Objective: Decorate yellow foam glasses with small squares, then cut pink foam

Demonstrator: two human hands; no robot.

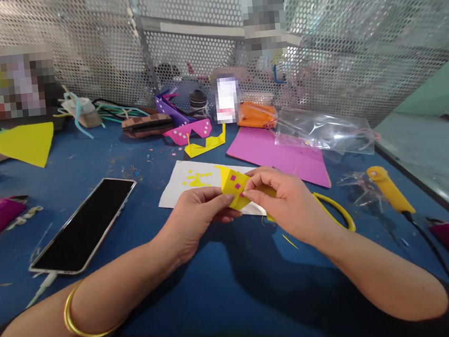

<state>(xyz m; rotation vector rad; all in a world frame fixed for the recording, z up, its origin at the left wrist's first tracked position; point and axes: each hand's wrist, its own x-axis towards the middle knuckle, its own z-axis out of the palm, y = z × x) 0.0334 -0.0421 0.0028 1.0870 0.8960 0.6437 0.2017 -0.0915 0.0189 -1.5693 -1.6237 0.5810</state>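
A folded yellow foam piece [228,174] with small pink squares is pinched between the thumb and fingers of my left hand [200,208]. My right hand [286,197] has thumb and forefinger closed at a small pink square [243,193] on the piece's face, touching it. Beneath both hands lies a white paper sheet [171,192], with loose yellow bits [197,179] on it. Partly hidden by my right hand is a yellow loop handle [348,220]. Behind the paper stand yellow foam glasses [206,147] and pink foam glasses [191,133] with white squares.
A black-screened phone [87,224] on a cable lies left. Purple foam sheet [282,155], clear plastic bag [320,133] and orange packet [257,115] are behind. To the right is a yellow glue gun [389,189] with a black cord. Perforated metal panel [205,48] closes the back.
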